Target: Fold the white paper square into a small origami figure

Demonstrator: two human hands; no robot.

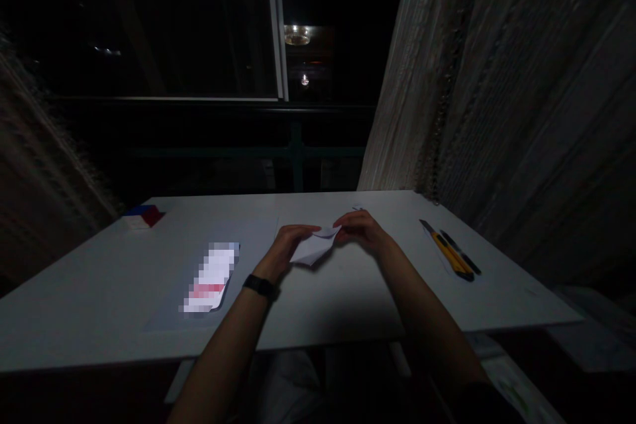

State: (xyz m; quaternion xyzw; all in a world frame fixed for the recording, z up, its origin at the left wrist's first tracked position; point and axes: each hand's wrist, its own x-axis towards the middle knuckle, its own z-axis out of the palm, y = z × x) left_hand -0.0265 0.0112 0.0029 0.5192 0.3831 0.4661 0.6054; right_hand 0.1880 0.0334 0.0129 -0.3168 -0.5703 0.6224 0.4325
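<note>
A folded piece of white paper (313, 249) is held between both hands, a little above the white table (348, 305). My left hand (288, 246) pinches its left side, with the thumb and fingers along the upper edge. My right hand (362, 228) grips the upper right corner between thumb and fingers. A dark band is on my left wrist. To the left of that wrist lies a lit phone (213, 275), its screen blurred out, on a pale sheet (171, 311).
On the right of the table lie a yellow utility knife (450, 253) and a black pen (461, 252). A colored puzzle cube (142, 216) sits at the far left corner. Curtains (397, 93) hang on both sides, with a dark window (149, 40) behind the table.
</note>
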